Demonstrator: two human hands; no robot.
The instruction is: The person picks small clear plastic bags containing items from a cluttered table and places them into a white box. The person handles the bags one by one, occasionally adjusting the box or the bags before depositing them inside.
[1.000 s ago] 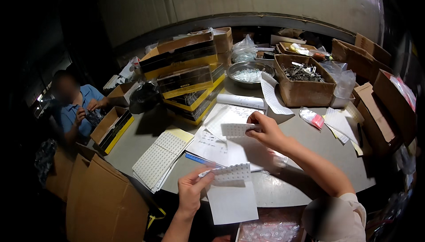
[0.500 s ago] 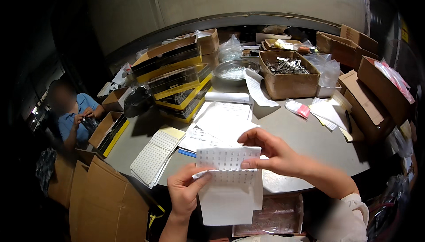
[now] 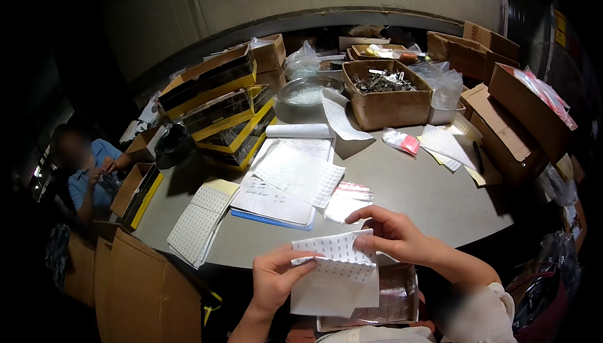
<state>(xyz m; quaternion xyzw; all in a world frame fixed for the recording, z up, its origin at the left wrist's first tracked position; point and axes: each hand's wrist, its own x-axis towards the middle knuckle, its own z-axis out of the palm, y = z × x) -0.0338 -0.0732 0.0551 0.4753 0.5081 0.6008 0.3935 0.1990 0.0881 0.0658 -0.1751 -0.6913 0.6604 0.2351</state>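
Note:
Small printed marks run in rows across a white label sheet (image 3: 336,252), which is folded over and held low over the table's near edge. My left hand (image 3: 274,275) pinches its left side between thumb and fingers. At the upper right edge, my right hand (image 3: 397,236) is closed on the same sheet with thumb and fingertips. Just beyond the hands lie small clear bags with red edges (image 3: 348,201). Behind those, a loose label sheet (image 3: 298,170) rests on a pad of paper (image 3: 267,201) with a blue edge beneath it.
Stacked label sheets (image 3: 200,220) lie left. Black-and-yellow boxes (image 3: 220,114) are piled behind them. Farther back stand a round bowl (image 3: 309,82) and a carton of metal pieces (image 3: 386,107). Under the sheet sits an open box (image 3: 396,299). A co-worker (image 3: 94,167) sits far left.
The view has shifted, so the table things appear farther left. The held sheet and both hands are nearer me, uncovering the small clear bags. Both hands keep their grip.

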